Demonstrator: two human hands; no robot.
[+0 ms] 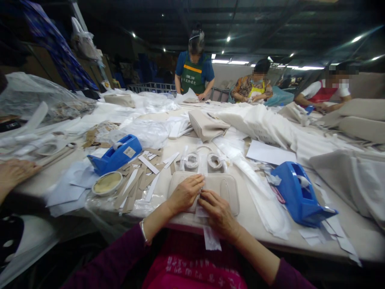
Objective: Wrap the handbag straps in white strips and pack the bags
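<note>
A flat beige bag [233, 194] with rounded corners lies at the table's front edge. Across its middle runs a thin, see-through white strip [212, 239], whose loose end hangs over the edge. My left hand [186, 192] rests on the bag, its fingers together and pressing on the strip. From the right, the curled fingers of my right hand [219, 212] pinch the strip close to my left fingertips. The thumbs are partly hidden. Just behind the bag, two wrapped rings [215, 160] stand out on its wrapped handle.
Blue tape dispensers stand left [120, 154] and right [296, 192]. Paper strips [148, 164] and a tape roll [107, 183] lie left. Another beige bag [207, 125] and white foam sheets [264, 120] are behind. A co-worker's hand [18, 172] is far left; several people work across the table.
</note>
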